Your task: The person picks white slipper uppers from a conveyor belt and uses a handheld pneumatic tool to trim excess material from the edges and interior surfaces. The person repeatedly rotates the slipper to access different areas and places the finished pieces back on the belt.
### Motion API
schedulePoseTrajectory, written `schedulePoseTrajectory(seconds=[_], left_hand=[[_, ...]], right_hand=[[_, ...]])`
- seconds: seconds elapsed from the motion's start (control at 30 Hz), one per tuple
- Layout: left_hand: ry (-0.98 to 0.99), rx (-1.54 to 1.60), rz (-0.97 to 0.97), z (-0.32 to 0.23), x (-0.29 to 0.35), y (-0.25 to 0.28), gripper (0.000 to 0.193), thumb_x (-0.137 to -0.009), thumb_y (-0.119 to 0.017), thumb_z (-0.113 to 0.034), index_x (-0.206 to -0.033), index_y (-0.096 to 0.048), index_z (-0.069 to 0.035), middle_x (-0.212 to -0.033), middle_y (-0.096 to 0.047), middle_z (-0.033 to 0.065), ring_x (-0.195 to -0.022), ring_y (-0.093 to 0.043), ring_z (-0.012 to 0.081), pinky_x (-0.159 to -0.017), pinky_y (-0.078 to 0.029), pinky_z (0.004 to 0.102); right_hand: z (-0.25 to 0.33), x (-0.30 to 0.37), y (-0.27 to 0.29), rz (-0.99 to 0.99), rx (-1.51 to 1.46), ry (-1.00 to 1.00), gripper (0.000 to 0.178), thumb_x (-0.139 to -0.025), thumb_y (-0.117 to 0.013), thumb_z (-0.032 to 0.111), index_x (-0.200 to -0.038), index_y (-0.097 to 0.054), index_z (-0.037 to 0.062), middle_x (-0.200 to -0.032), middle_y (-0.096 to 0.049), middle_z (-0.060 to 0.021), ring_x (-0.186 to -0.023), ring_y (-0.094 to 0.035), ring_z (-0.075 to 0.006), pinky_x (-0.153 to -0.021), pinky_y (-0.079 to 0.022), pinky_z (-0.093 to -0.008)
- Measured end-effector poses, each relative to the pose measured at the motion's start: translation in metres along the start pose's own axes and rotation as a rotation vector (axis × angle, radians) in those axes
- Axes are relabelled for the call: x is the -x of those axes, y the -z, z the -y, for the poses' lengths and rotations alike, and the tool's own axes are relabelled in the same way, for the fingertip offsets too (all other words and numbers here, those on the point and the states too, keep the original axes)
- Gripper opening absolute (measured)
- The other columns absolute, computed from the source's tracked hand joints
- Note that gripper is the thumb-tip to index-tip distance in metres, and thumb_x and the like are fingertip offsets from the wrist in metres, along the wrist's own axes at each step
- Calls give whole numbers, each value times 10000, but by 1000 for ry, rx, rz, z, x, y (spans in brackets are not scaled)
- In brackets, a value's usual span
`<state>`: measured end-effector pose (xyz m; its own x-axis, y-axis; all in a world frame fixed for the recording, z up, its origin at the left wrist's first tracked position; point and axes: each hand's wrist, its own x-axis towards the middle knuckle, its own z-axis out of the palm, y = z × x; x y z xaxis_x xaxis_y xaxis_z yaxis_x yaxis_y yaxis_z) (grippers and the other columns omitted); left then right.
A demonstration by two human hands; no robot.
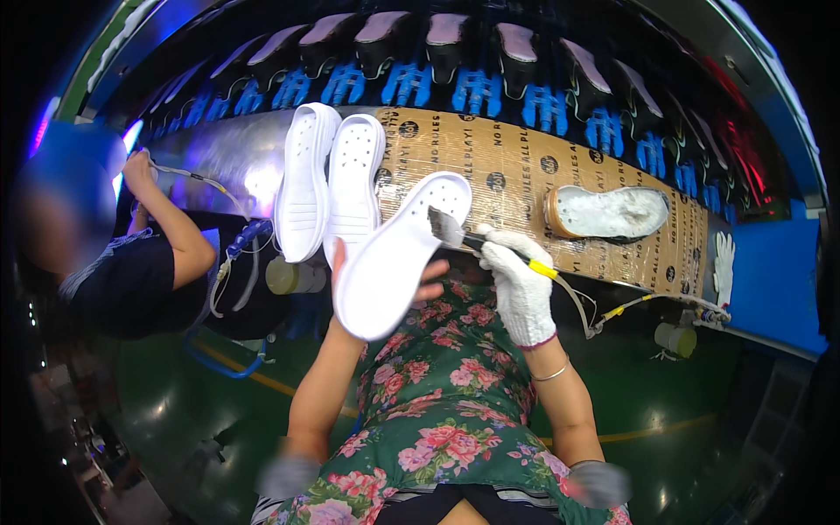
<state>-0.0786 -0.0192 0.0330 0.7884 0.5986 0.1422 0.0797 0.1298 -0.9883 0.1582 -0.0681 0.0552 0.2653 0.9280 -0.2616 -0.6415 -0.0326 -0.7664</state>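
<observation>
My bare left hand grips a white shoe sole from beneath, thumb at its left side, fingers showing at its right. The sole is tilted, its hollow inside facing up. In my right hand, which wears a white knit glove, is a flat brush with a dark handle and a yellow-banded hose. Its bristles are over the holed end of the sole; I cannot tell if they touch. Two more white soles, a left one and a right one, lie side by side on the bench.
Brown printed cardboard under clear film covers the bench. On it lies a tan-rimmed sole coated white inside. Behind stand dark shoe lasts on blue holders. A white glove hangs at right; another person's arm is at left.
</observation>
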Motion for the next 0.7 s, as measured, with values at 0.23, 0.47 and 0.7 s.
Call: schedulePoseTrajectory(seconds=[0.23, 0.47, 0.7], left_hand=[[-171, -1341, -103, -15, 6, 50, 1016, -806, -652, -454, -1669, -301, -48, -1648, -408, 262, -1553, -287, 545, -1181, -252, 818], [-194, -1200, -52, 4, -20, 75, 1155, -831, -605, -876, -1692, -251, -194, -1673, -384, 187, -1477, -440, 481, -1151, -351, 770], [-491, -1759, -276, -22, 0, 84, 1024, -858, -704, -710, -1653, -351, -169, -1614, -486, 166, -1434, -538, 371, -1216, -425, 559]], right_hand=[[33, 8, -30, 199, 652, 493, 210, -858, -827, 17, -1066, -803, 4, -1079, -796, -142, -971, -757, -204, -845, -603, -322], [79, 4, -58, 397, 1066, 951, 296, -707, -854, 15, -996, -814, 63, -1102, -810, -132, -933, -770, -301, -837, -598, -393], [73, -6, -70, 490, 1263, 1231, 367, -695, -774, 68, -1062, -780, 57, -1134, -771, -148, -939, -762, -320, -779, -611, -412]])
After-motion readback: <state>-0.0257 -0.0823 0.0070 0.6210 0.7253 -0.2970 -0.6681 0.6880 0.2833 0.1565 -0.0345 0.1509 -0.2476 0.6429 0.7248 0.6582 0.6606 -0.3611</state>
